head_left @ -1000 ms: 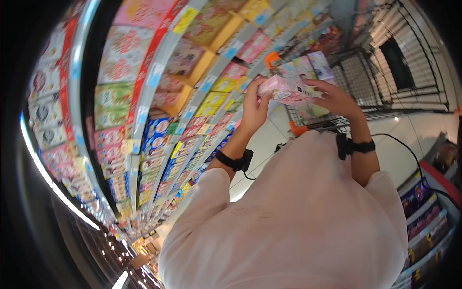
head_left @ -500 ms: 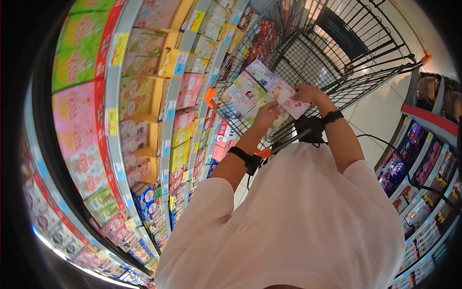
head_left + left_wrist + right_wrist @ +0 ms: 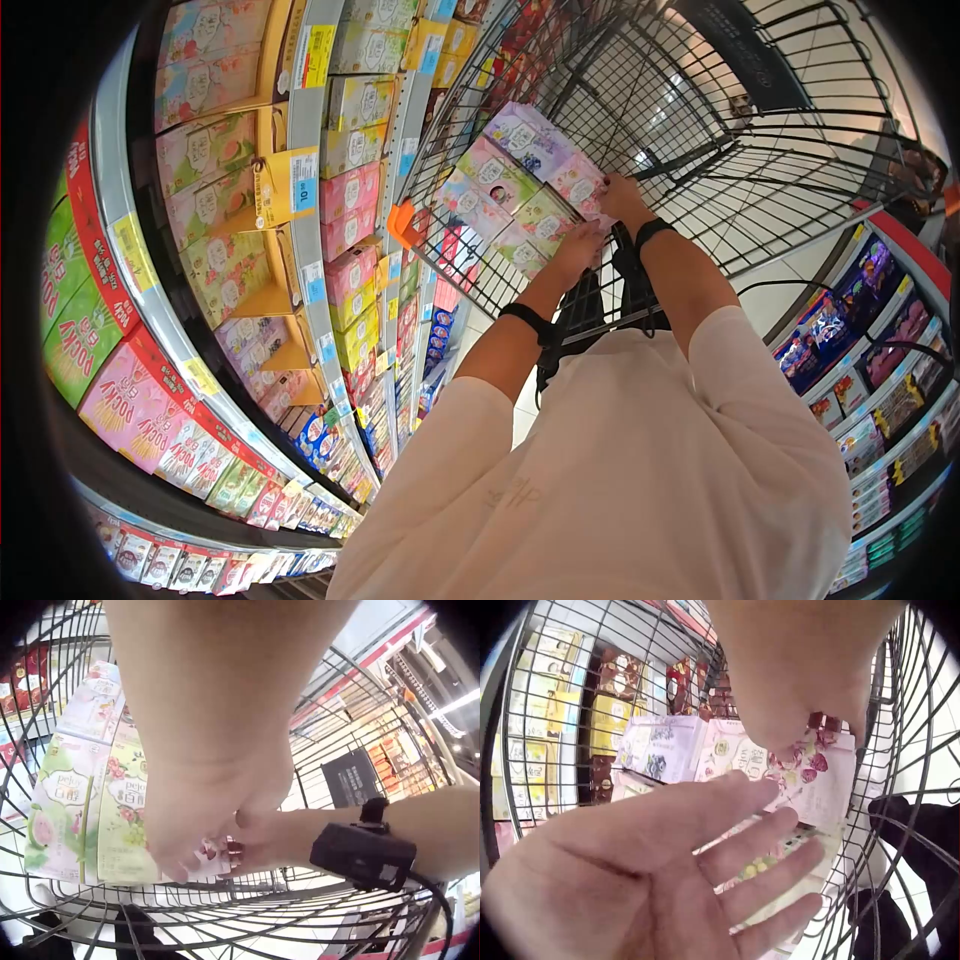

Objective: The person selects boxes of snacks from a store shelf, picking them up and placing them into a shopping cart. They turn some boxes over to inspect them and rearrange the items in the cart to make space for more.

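Note:
A pink biscuit box (image 3: 578, 182) with printed roses lies in the wire shopping cart, alongside a lilac box (image 3: 526, 138) with blueberries. My right hand (image 3: 624, 202) grips its edge; in the right wrist view that hand (image 3: 799, 712) comes down from the top onto the pink box (image 3: 829, 791). My left hand (image 3: 580, 252) is at the near end of the boxes, its fingers extended and its palm showing in the right wrist view. Beneath and beside it are a green grape box (image 3: 124, 832) and a pale green guava box (image 3: 60, 802), marked "pejoy".
The cart's wire wall and orange corner (image 3: 404, 224) stand close to shelves of snack boxes (image 3: 215, 190) on the left. A dark sign plate (image 3: 745, 50) hangs on the cart's far side. More packets fill a low shelf (image 3: 880, 390) on the right.
The pink box went from being held in both hands by the cart to lying down among the other boxes. The hands lowered with it, and the head view swung nearer the cart.

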`<act>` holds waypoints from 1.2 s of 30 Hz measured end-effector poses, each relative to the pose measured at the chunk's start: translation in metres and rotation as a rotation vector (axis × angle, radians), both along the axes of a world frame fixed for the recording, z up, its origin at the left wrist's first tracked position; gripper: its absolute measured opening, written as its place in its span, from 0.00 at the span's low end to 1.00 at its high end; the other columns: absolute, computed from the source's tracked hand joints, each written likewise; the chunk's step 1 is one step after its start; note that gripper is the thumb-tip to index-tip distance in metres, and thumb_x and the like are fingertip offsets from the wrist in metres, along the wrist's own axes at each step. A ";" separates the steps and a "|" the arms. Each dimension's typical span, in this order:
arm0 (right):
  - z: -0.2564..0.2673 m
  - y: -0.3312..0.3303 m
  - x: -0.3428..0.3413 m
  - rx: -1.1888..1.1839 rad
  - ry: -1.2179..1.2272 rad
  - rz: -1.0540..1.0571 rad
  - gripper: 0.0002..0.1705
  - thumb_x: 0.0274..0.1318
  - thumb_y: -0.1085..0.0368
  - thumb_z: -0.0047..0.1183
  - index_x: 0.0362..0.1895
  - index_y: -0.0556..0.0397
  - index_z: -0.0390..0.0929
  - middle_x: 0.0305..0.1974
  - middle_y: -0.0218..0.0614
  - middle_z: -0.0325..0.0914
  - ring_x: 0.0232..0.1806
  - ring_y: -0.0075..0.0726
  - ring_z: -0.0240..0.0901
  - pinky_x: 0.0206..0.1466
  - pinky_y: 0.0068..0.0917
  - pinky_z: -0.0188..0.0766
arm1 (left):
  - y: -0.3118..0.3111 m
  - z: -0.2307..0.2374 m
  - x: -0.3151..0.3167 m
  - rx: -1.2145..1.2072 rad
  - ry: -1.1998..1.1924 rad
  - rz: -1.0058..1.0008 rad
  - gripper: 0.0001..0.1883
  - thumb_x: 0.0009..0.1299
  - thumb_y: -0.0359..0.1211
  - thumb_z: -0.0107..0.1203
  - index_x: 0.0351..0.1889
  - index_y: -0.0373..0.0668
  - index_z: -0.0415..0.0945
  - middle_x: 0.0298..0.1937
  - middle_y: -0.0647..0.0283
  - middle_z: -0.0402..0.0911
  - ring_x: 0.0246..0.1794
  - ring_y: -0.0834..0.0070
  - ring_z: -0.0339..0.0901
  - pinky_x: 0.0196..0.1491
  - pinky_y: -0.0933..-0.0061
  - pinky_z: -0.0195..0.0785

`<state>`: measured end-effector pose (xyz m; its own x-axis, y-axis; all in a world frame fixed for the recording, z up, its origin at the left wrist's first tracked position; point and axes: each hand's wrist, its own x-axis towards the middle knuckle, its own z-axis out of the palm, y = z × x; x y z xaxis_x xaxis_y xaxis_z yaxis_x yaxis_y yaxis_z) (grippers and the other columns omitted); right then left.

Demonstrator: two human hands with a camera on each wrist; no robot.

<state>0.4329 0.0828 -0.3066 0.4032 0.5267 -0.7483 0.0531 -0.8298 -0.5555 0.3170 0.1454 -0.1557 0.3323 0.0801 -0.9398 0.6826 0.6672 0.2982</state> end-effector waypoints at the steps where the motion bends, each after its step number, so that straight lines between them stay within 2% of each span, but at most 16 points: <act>1: 0.013 0.005 0.000 0.000 0.011 0.013 0.26 0.49 0.61 0.57 0.52 0.63 0.72 0.48 0.58 0.76 0.55 0.63 0.69 0.54 0.48 0.69 | 0.001 -0.002 -0.007 0.082 -0.014 -0.024 0.25 0.70 0.32 0.48 0.65 0.35 0.64 0.49 0.62 0.75 0.47 0.73 0.70 0.47 0.71 0.65; 2: 0.027 0.009 -0.001 -0.068 -0.091 0.042 0.28 0.50 0.61 0.57 0.55 0.60 0.68 0.52 0.57 0.72 0.58 0.65 0.64 0.57 0.51 0.66 | 0.007 -0.017 -0.023 0.065 -0.107 -0.091 0.28 0.69 0.40 0.53 0.67 0.44 0.62 0.59 0.66 0.70 0.56 0.73 0.68 0.58 0.64 0.62; 4: 0.024 0.011 -0.010 -0.141 -0.204 0.031 0.35 0.48 0.58 0.60 0.59 0.55 0.62 0.58 0.55 0.65 0.63 0.66 0.57 0.60 0.57 0.63 | 0.014 -0.004 -0.032 0.078 -0.096 -0.034 0.28 0.69 0.40 0.52 0.66 0.44 0.63 0.59 0.67 0.71 0.55 0.73 0.69 0.58 0.65 0.62; 8: 0.030 0.022 -0.004 -0.180 -0.082 0.093 0.43 0.39 0.51 0.69 0.58 0.55 0.64 0.58 0.55 0.67 0.61 0.64 0.63 0.62 0.49 0.66 | 0.036 0.035 -0.045 0.176 -0.107 0.038 0.24 0.70 0.40 0.52 0.64 0.44 0.65 0.60 0.65 0.71 0.57 0.73 0.71 0.58 0.67 0.63; 11: -0.033 0.012 -0.016 -0.036 -0.087 0.191 0.46 0.34 0.50 0.71 0.57 0.55 0.65 0.54 0.52 0.71 0.61 0.62 0.65 0.60 0.46 0.68 | 0.055 0.079 -0.067 0.270 -0.155 0.083 0.22 0.74 0.38 0.48 0.64 0.45 0.65 0.62 0.63 0.70 0.58 0.72 0.71 0.58 0.68 0.64; 13: -0.005 0.021 -0.014 -0.173 -0.182 0.270 0.40 0.34 0.48 0.69 0.53 0.54 0.71 0.52 0.46 0.75 0.58 0.59 0.69 0.58 0.45 0.70 | 0.069 0.110 -0.093 0.441 -0.236 0.158 0.20 0.75 0.37 0.46 0.63 0.43 0.65 0.61 0.63 0.71 0.58 0.72 0.72 0.57 0.69 0.64; 15: -0.066 0.011 -0.012 -0.113 -0.331 0.642 0.29 0.44 0.43 0.55 0.48 0.45 0.81 0.50 0.46 0.77 0.55 0.53 0.74 0.55 0.49 0.72 | 0.086 0.148 -0.123 0.614 -0.222 0.230 0.18 0.75 0.34 0.45 0.62 0.41 0.66 0.59 0.62 0.73 0.56 0.72 0.74 0.57 0.70 0.65; 18: -0.126 0.003 0.001 0.015 -0.436 0.690 0.35 0.45 0.42 0.56 0.59 0.41 0.74 0.57 0.44 0.74 0.58 0.54 0.71 0.58 0.49 0.68 | 0.115 0.222 -0.187 1.144 -0.222 0.268 0.16 0.74 0.26 0.44 0.58 0.41 0.71 0.55 0.62 0.76 0.53 0.73 0.75 0.55 0.74 0.65; 20: 0.091 0.055 -0.001 -0.373 -0.245 0.759 0.44 0.44 0.44 0.57 0.64 0.49 0.64 0.63 0.54 0.61 0.64 0.61 0.63 0.64 0.47 0.63 | 0.137 0.264 -0.241 1.526 -0.091 0.221 0.14 0.71 0.24 0.46 0.54 0.39 0.73 0.52 0.60 0.78 0.50 0.72 0.76 0.53 0.73 0.66; 21: 0.031 0.046 0.006 -0.331 -0.171 0.036 0.47 0.43 0.44 0.57 0.66 0.55 0.60 0.62 0.60 0.60 0.65 0.63 0.60 0.65 0.48 0.62 | 0.149 0.283 -0.264 1.819 0.033 0.135 0.13 0.69 0.23 0.48 0.51 0.38 0.76 0.48 0.58 0.80 0.48 0.70 0.76 0.50 0.73 0.66; 23: 0.030 0.059 0.011 -0.275 -0.224 0.126 0.49 0.43 0.44 0.57 0.67 0.55 0.57 0.63 0.65 0.59 0.65 0.65 0.60 0.65 0.49 0.61 | 0.169 0.315 -0.314 2.020 0.167 0.153 0.11 0.67 0.24 0.49 0.46 0.37 0.78 0.47 0.54 0.80 0.47 0.62 0.77 0.49 0.67 0.67; 25: 0.076 0.061 0.008 -0.061 -0.276 -0.154 0.51 0.42 0.44 0.59 0.68 0.55 0.56 0.63 0.68 0.58 0.65 0.69 0.58 0.66 0.49 0.60 | 0.182 0.342 -0.350 2.158 0.367 -0.015 0.11 0.66 0.28 0.51 0.46 0.37 0.77 0.46 0.49 0.80 0.49 0.53 0.76 0.50 0.58 0.68; 29: 0.165 0.059 -0.031 0.293 -0.153 -0.327 0.43 0.51 0.50 0.57 0.67 0.57 0.59 0.64 0.62 0.61 0.67 0.61 0.57 0.66 0.44 0.60 | 0.220 0.327 -0.426 2.005 0.840 -0.245 0.14 0.69 0.36 0.50 0.45 0.36 0.77 0.48 0.43 0.78 0.47 0.46 0.77 0.50 0.50 0.68; 31: 0.232 0.047 -0.067 0.354 -0.087 -0.348 0.39 0.54 0.53 0.55 0.67 0.57 0.60 0.64 0.58 0.62 0.67 0.57 0.59 0.64 0.42 0.61 | 0.237 0.305 -0.463 1.672 1.022 -0.292 0.20 0.71 0.44 0.46 0.42 0.35 0.78 0.46 0.39 0.79 0.45 0.43 0.78 0.49 0.46 0.69; 32: 0.256 0.034 -0.085 0.420 -0.025 -0.379 0.35 0.57 0.56 0.53 0.67 0.57 0.61 0.64 0.54 0.63 0.66 0.53 0.61 0.63 0.41 0.62 | 0.233 0.313 -0.465 1.530 0.972 -0.394 0.24 0.73 0.46 0.40 0.38 0.35 0.79 0.42 0.40 0.81 0.43 0.43 0.79 0.49 0.47 0.70; 36: 0.291 0.004 -0.123 0.461 0.038 -0.463 0.30 0.60 0.59 0.51 0.65 0.53 0.63 0.60 0.44 0.68 0.58 0.38 0.66 0.50 0.34 0.67 | 0.232 0.303 -0.475 1.692 0.887 -0.318 0.20 0.71 0.41 0.42 0.34 0.35 0.80 0.38 0.40 0.81 0.41 0.45 0.80 0.47 0.47 0.71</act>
